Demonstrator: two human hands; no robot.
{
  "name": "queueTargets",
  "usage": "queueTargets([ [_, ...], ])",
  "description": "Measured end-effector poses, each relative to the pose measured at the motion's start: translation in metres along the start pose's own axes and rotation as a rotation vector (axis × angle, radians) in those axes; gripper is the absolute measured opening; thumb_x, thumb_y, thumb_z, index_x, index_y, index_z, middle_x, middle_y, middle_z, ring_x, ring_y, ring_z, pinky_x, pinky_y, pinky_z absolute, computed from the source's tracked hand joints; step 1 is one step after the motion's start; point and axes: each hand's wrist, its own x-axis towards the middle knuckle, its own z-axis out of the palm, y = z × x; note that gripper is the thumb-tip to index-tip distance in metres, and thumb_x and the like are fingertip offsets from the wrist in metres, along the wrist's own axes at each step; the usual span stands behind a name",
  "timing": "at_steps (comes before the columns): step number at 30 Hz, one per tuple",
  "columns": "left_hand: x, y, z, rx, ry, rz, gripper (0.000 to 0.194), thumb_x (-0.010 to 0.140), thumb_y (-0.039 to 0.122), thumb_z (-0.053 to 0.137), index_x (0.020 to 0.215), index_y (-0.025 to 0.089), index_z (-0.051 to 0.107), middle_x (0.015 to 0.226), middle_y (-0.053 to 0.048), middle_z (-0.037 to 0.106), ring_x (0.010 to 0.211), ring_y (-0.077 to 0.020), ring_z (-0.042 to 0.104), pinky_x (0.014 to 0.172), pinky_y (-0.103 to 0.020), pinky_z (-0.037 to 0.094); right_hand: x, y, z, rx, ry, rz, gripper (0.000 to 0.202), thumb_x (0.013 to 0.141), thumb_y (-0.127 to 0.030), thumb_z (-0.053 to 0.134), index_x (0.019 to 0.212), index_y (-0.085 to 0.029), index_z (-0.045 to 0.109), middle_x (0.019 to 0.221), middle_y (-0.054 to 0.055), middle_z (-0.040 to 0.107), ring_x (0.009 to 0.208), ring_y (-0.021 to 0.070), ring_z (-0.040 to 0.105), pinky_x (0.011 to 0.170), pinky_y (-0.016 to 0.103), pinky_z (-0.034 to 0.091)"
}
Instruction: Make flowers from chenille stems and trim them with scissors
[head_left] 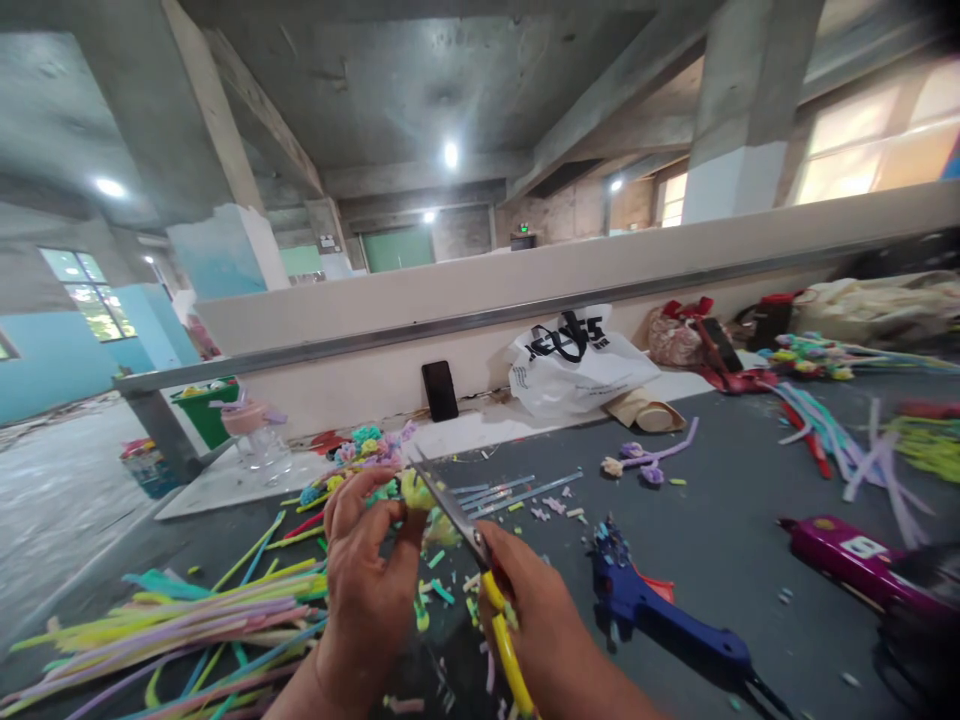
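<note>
My left hand (pixel 371 570) is closed in a pinch on a small yellow fuzzy pipe-cleaner flower (pixel 417 489). In my right hand (pixel 536 600) are scissors (pixel 499 610) with yellow handles. Their metal blades point up and left, close beside the flower, and look slightly apart. Whether the blades touch it I cannot tell. Below my hands lie cut pipe-cleaner bits (pixel 441 592). A bundle of long pastel pipe cleaners (pixel 187 625) lies to the left of my left hand.
A blue glue gun (pixel 667 610) lies right of my hands, with a purple hot-air tool (pixel 855 560) farther right. Clear glue sticks (pixel 517 492) and a purple pipe-cleaner stem (pixel 652 458) lie ahead. A phone (pixel 439 390) and a white bag (pixel 577 365) stand along the back panel.
</note>
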Motion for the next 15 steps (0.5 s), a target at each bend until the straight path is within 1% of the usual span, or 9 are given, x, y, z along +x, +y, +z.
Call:
queueTargets([
  [2,0.003,-0.008,0.001,-0.089,-0.070,-0.060,0.012,0.077,0.021,0.053,0.067,0.019,0.059,0.105,-0.008,0.054,0.103,-0.0231,0.048,0.089,-0.040,0.036,0.003,0.006,0.003,0.039,0.095,0.023,0.037,0.070,-0.013,0.045,0.105,-0.023,0.051,0.081,-0.001,0.061,0.068,0.0137,0.057,0.064,0.021,0.046],
  [4,0.006,-0.017,0.004,-0.227,-0.127,-0.141,0.016,0.079,0.024,0.051,0.068,0.019,0.060,0.112,-0.008,0.051,0.106,-0.0228,0.047,0.088,-0.038,0.039,0.005,0.013,0.005,0.044,0.163,0.048,0.038,0.070,-0.014,0.046,0.107,-0.022,0.051,0.083,0.000,0.062,0.069,0.0143,0.059,0.063,0.021,0.047],
  [5,0.007,-0.021,0.005,-0.308,-0.149,-0.189,0.017,0.080,0.025,0.050,0.070,0.018,0.061,0.116,-0.009,0.049,0.108,-0.0227,0.047,0.087,-0.036,0.040,0.006,0.016,0.005,0.044,0.177,0.055,0.038,0.070,-0.014,0.046,0.107,-0.022,0.051,0.085,0.000,0.063,0.071,0.0148,0.060,0.064,0.021,0.048],
  [7,0.009,-0.026,0.007,-0.464,-0.172,-0.284,0.020,0.081,0.029,0.049,0.075,0.017,0.064,0.121,-0.010,0.046,0.109,-0.0224,0.046,0.084,-0.032,0.043,0.007,0.018,0.002,0.044,0.149,0.038,0.040,0.069,-0.012,0.046,0.107,-0.023,0.051,0.090,0.001,0.063,0.076,0.0155,0.061,0.067,0.022,0.048],
  [9,0.009,-0.026,0.009,-0.569,-0.195,-0.356,0.022,0.081,0.032,0.048,0.079,0.017,0.065,0.123,-0.010,0.045,0.111,-0.0221,0.046,0.083,-0.029,0.044,0.007,0.015,-0.003,0.038,0.095,0.035,0.043,0.068,-0.010,0.047,0.108,-0.024,0.051,0.093,0.001,0.063,0.080,0.0158,0.061,0.071,0.023,0.047],
  [12,0.009,-0.023,0.010,-0.615,-0.220,-0.397,0.023,0.082,0.033,0.048,0.078,0.017,0.065,0.124,-0.009,0.046,0.116,-0.0215,0.042,0.089,-0.028,0.040,0.007,0.006,-0.010,0.017,0.040,0.063,0.042,0.068,-0.010,0.048,0.107,-0.025,0.052,0.090,0.000,0.064,0.080,0.0161,0.061,0.069,0.023,0.048],
  [15,0.008,-0.021,0.010,-0.595,-0.214,-0.388,0.023,0.082,0.032,0.048,0.075,0.016,0.064,0.121,-0.010,0.047,0.116,-0.0217,0.042,0.091,-0.030,0.038,0.008,0.003,-0.011,0.027,0.030,0.083,0.040,0.069,-0.012,0.049,0.106,-0.024,0.053,0.085,0.000,0.064,0.074,0.0152,0.061,0.066,0.022,0.048],
])
